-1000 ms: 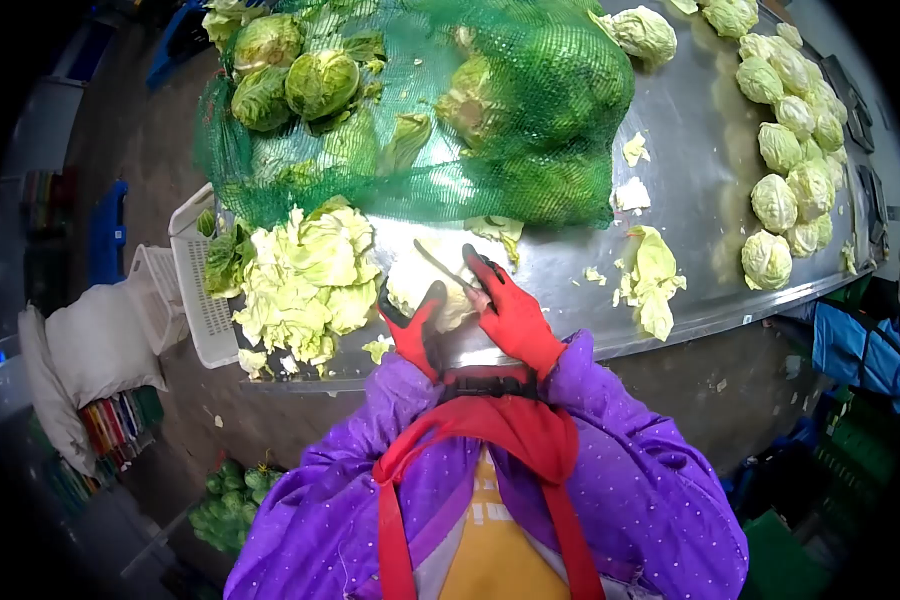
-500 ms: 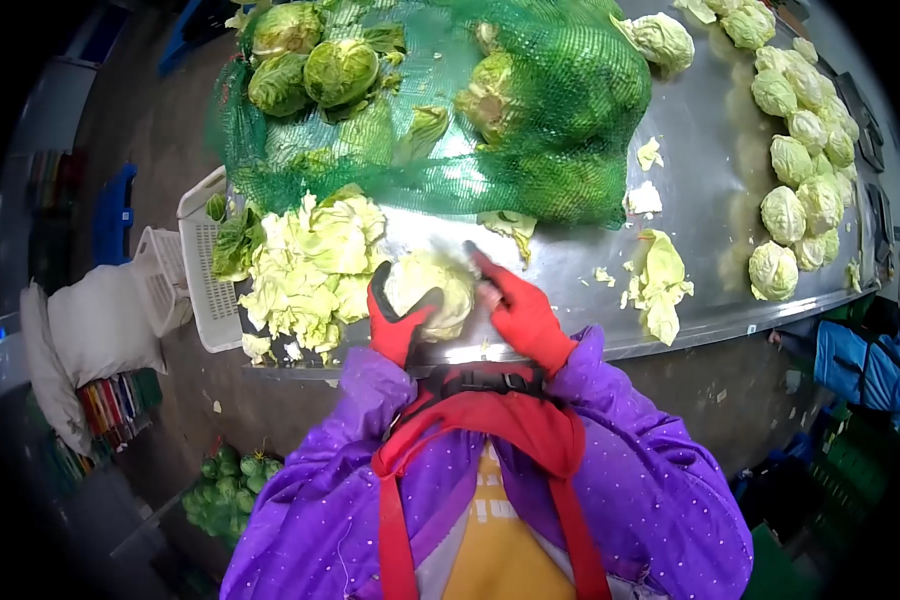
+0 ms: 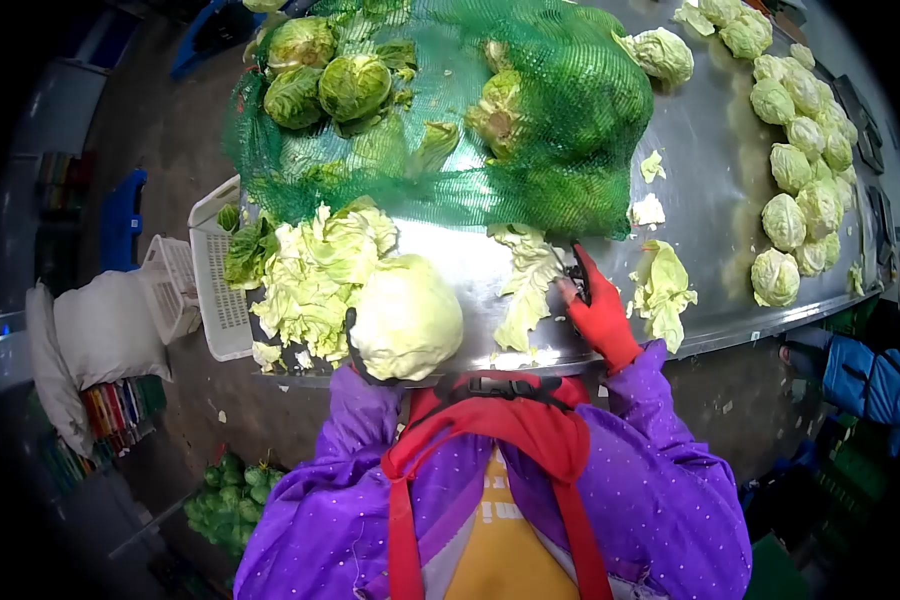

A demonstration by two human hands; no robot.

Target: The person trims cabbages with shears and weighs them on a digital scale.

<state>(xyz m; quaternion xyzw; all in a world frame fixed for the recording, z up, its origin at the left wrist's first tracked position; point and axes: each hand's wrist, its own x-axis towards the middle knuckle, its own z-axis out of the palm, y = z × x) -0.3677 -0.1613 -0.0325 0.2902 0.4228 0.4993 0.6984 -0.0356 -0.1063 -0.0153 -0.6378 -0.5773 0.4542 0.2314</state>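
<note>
A pale, peeled cabbage (image 3: 407,318) is tilted up at the table's front edge, its smooth side facing me. My left hand (image 3: 354,352), in a red and black glove, grips it from the left and below; most of that hand is hidden behind the cabbage. To the right, my gloved right hand (image 3: 602,312) is closed, with bare skin showing at a fingertip. Something small and dark lies between its fingers, too unclear to name. A loose cabbage leaf (image 3: 526,292) lies on the metal just left of these fingers, close to or touching them.
Trimmed leaves (image 3: 315,285) are heaped at left beside a white plastic basket (image 3: 220,290). A green mesh sack (image 3: 580,110) with cabbages spans the far side. Peeled cabbages (image 3: 785,220) line the right side of the metal table (image 3: 705,215). Another leaf (image 3: 662,290) lies right of my hand.
The cabbage has tipped up toward me and the left, in my left hand. My right hand has moved away to the right, and a large leaf now lies between them.
</note>
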